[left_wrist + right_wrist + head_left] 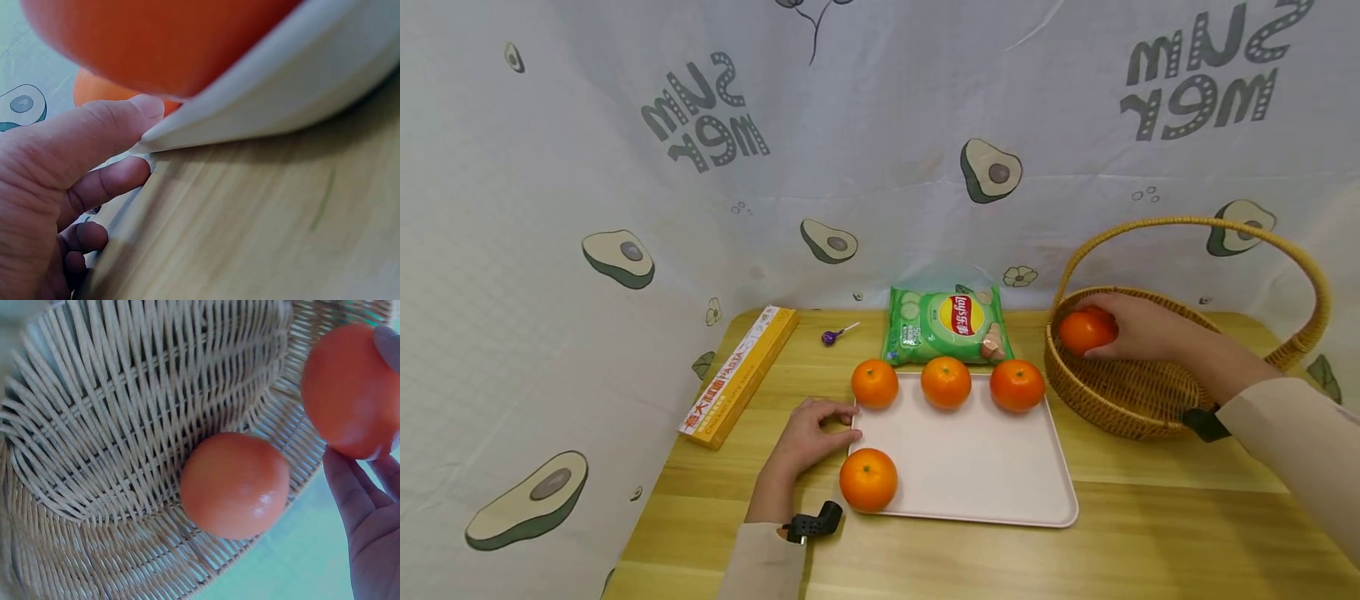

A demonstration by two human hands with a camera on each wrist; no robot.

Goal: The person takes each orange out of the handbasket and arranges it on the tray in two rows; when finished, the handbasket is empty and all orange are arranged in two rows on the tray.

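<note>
My right hand (pixel 1138 329) reaches into the wicker basket (pixel 1138 417) and grips an orange (pixel 1084 332) near its left wall. In the right wrist view, thumb and fingertips are around this orange (pixel 350 394), and a second orange (pixel 234 485) lies against the basket's woven side. That second one does not show in the head view. My left hand (pixel 808 437) is at the left edge of the pale tray (pixel 970 467). Its thumb and index finger pinch the rim in the left wrist view. An orange (pixel 868 480) sits on the tray's near left corner.
Three oranges line the tray's far edge, the middle one (pixel 946 383) among them. Behind them lies a green chip bag (pixel 947 325). A purple lollipop (pixel 830 337) and a yellow pasta box (pixel 741 379) lie to the left. The basket's handle (pixel 1195 222) arches above its opening.
</note>
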